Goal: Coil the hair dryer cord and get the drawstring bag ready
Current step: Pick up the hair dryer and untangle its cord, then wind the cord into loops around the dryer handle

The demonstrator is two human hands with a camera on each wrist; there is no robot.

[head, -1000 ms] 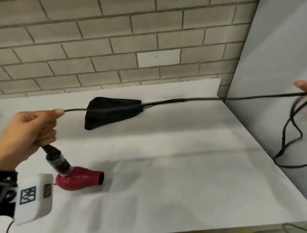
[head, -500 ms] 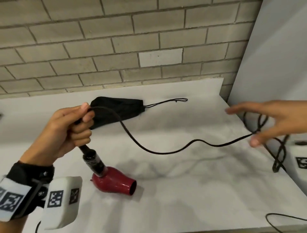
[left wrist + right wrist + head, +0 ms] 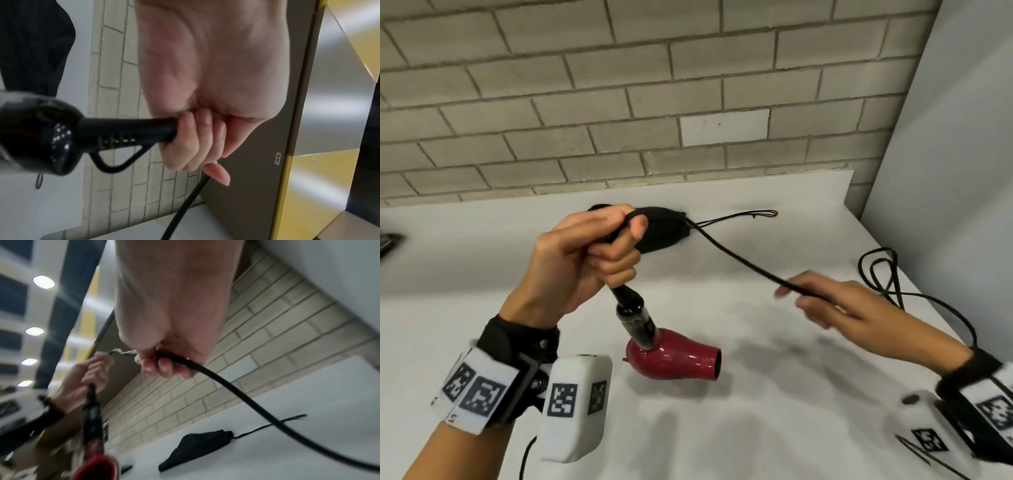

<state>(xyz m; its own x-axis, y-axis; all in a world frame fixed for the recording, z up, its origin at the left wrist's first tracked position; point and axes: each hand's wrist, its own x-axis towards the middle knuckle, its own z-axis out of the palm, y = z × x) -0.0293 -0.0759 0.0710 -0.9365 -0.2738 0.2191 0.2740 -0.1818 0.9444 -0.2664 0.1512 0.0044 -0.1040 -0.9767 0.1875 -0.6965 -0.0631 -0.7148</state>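
Note:
My left hand grips the black cord end of the hair dryer's handle, and the red dryer body hangs below it, nozzle pointing right, low over the white table. The black cord loops over my left thumb and runs right to my right hand, whose fingers curl round the cord. The black drawstring bag lies flat on the table, partly hidden behind my left hand, its string trailing right. In the left wrist view the fingers wrap the handle's stem.
Loose loops of cord lie at the table's right edge beside a grey panel. A brick wall runs behind the table. A dark object sits at the far left edge.
My right hand has come in leftwards along the cord, shortening the span between my hands. My left hand has shifted right with the dryer hanging from it.

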